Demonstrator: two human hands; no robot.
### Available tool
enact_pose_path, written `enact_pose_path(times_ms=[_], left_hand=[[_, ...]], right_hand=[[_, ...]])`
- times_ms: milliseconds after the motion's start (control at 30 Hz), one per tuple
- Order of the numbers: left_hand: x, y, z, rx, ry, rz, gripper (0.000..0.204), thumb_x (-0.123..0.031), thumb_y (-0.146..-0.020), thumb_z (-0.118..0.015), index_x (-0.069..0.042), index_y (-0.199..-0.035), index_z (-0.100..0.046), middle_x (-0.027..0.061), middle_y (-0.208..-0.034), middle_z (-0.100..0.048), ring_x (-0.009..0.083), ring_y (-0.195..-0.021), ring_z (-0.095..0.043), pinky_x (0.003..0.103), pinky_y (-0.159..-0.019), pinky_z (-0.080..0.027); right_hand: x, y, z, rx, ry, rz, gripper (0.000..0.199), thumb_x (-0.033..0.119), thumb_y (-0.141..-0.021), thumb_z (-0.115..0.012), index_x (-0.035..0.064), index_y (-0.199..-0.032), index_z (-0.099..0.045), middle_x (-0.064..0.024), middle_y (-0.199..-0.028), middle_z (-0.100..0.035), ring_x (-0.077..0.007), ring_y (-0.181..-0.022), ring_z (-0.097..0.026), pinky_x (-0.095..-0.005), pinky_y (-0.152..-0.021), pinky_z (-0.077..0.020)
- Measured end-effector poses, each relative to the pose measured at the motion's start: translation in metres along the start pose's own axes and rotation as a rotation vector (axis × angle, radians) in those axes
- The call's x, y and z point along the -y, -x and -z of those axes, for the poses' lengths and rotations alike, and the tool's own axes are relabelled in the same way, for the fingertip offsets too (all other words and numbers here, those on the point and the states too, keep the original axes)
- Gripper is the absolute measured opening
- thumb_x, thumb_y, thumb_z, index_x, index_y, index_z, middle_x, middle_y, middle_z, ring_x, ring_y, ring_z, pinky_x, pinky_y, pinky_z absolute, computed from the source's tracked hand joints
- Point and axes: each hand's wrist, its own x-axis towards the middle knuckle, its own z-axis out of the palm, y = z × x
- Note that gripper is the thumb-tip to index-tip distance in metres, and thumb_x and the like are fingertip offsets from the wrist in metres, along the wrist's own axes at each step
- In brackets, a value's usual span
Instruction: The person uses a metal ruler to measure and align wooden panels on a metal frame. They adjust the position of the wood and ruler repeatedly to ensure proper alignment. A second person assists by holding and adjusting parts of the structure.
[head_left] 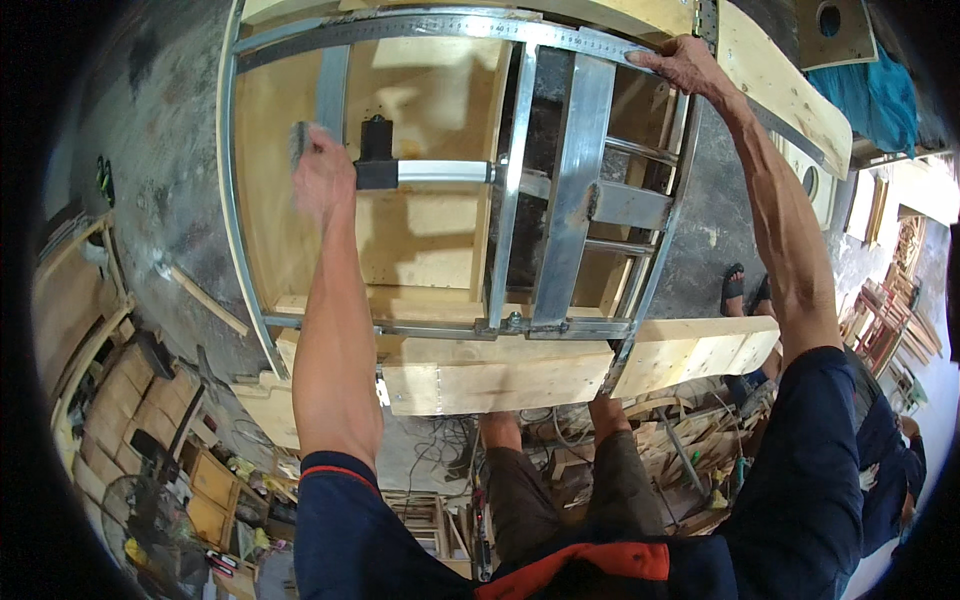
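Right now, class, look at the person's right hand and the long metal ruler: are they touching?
Touching. The head view shows the right hand with its thumb resting on the right-hand end of the metal ruler.

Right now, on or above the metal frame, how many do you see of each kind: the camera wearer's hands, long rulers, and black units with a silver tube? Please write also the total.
Wearer's hands: 2 (left hand, right hand)
Long ruler: 1
Black unit with silver tube: 1
Total: 4
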Motion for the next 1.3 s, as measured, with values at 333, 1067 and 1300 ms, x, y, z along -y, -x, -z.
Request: enact_pose_path(times_ms=[333,1067,1300], left_hand=[[0.082,0.208,0.086,-0.03,0.518,-0.221,0.034,-0.02,-0.103,-0.064,0.007,-0.124,-0.061,0.0265,-0.112,-0.068,0.0404,-0.108,-0.065,0.044,-0.093,-0.049],[0.322,0.607,0.028,0.723,-0.258,0.645,0.087,-0.058,-0.08,-0.077,0.002,-0.138,-0.054,0.023,-0.135,-0.061,0.0405,-0.119,-0.066,0.051,-0.102,-0.056],[0.31,0.597,0.02,0.718,-0.322,0.57,0.086,-0.057,-0.08,-0.077,0.004,-0.137,-0.056,0.0223,-0.135,-0.061,0.0414,-0.121,-0.065,0.05,-0.104,-0.055]], right_hand=[[-0.009,0.009,-0.001,-0.02,-0.002,0.051,0.078,0.078,-0.074,-0.079,0.0003,-0.073,-0.069,-0.0062,-0.057,-0.058,-0.0197,-0.05,-0.061,-0.0368,-0.046,-0.0513],[-0.049,0.353,-0.114,-0.025,-0.471,-0.015,0.043,0.027,-0.092,-0.08,0.0039,-0.067,-0.054,0.0076,-0.065,-0.043,-0.0081,-0.063,-0.036,-0.0296,-0.053,-0.0276],[-0.018,0.418,-0.174,0.002,-0.307,-0.023,0.044,0.03,-0.088,-0.084,-0.002,-0.072,-0.06,-0.0016,-0.059,-0.045,-0.0107,-0.062,-0.039,-0.0336,-0.053,-0.0339]])
